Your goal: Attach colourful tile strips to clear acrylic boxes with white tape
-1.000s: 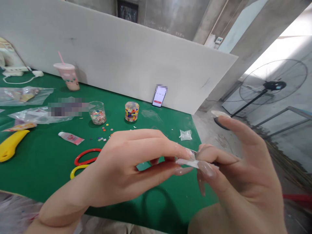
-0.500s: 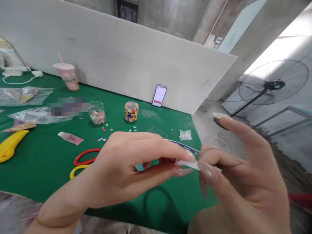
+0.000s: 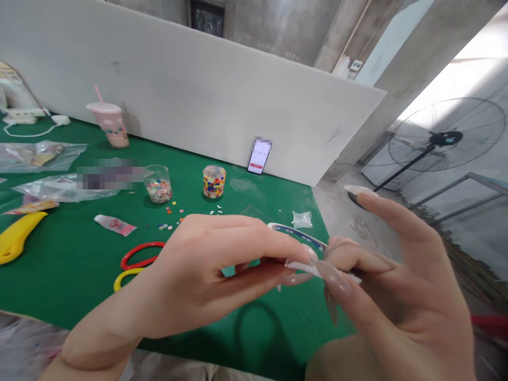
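My left hand [image 3: 206, 275] and my right hand [image 3: 392, 286] meet above the near edge of the green table [image 3: 71, 264]. Both pinch a small white strip [image 3: 307, 268] between thumb and fingertips. A thin curved band with a blue and white pattern [image 3: 297, 234] arches up just behind the fingertips; where it ends is hidden by my fingers. My right index finger sticks out straight, away from the pinch.
On the table lie a red ring [image 3: 141, 255] and a yellow ring [image 3: 125, 278], a small pink tube [image 3: 115, 225], a yellow tool [image 3: 18, 235], two small jars [image 3: 159, 183] [image 3: 214, 181], scattered tiles, plastic bags, a pink cup [image 3: 109, 123] and a phone [image 3: 259, 153] against a white board. A fan [image 3: 446, 138] stands at right.
The blue and white band has risen into view behind my fingertips. Both hands stay in the same place, still pinching the white strip.
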Demonstrator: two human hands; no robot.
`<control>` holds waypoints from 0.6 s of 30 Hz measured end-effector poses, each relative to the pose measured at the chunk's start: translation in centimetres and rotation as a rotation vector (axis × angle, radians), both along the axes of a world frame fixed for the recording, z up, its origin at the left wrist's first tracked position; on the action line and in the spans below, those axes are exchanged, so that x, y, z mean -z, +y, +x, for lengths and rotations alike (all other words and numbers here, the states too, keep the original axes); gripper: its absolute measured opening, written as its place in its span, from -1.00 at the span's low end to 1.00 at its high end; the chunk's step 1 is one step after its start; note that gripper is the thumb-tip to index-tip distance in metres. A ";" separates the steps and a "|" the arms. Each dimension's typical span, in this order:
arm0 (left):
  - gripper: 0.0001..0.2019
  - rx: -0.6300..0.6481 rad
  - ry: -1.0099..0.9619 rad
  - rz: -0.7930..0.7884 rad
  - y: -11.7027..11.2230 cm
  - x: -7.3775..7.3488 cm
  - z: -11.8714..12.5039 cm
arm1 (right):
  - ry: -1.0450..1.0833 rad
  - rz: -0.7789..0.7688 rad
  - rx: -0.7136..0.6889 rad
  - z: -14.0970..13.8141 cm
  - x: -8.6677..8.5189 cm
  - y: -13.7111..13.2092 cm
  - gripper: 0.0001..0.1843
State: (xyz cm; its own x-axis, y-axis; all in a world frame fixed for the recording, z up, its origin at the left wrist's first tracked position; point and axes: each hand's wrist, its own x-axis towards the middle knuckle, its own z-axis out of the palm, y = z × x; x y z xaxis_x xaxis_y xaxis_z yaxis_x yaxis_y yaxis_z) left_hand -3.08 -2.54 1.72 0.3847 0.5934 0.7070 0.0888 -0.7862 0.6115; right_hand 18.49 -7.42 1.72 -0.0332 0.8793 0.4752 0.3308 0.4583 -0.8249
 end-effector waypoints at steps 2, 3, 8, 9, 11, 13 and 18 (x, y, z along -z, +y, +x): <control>-0.79 0.008 -0.003 0.008 0.0 0.0 0.0 | -0.006 -0.010 0.008 -0.1 -0.1 0.0 -0.37; -0.79 0.008 -0.005 0.012 0.0 0.0 0.0 | 0.003 -0.014 0.025 -0.4 -0.1 -0.1 -0.39; -0.81 0.030 -0.003 0.026 0.1 0.2 -0.1 | 0.096 -0.019 0.174 -1.7 0.2 -0.4 -0.47; -0.82 0.032 0.004 0.022 0.2 0.2 0.0 | 0.100 -0.020 0.178 -1.7 0.2 -0.4 -0.46; -0.82 0.031 0.008 0.014 0.3 0.2 0.1 | 0.079 -0.013 0.157 -1.5 0.2 -0.4 -0.45; -0.83 0.032 0.004 0.004 0.4 0.2 0.2 | 0.028 -0.012 0.095 -1.0 0.1 -0.2 -0.43; -0.84 0.030 0.006 -0.001 0.3 0.4 0.3 | -0.032 -0.014 0.033 -0.1 0.0 -0.1 -0.38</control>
